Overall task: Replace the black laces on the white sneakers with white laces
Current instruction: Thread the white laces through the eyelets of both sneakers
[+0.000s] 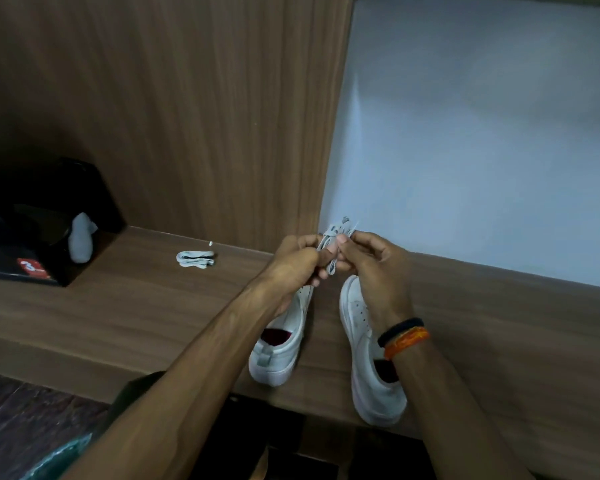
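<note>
Both my hands, left [300, 261] and right [368, 261], pinch the bundled white lace [335, 235] above the sneakers [361, 327]; I should unwind it loop by loop, avoiding knots.

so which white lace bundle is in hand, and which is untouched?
The bundle pinched by both hands above the sneakers is in hand; the folded bundle lying on the shelf, left, is untouched.

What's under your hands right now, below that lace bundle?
Two white sneakers on the wooden shelf, dark red lining visible inside. Left hand and right hand, holding the white lace, cover the toes and eyelets.
</note>
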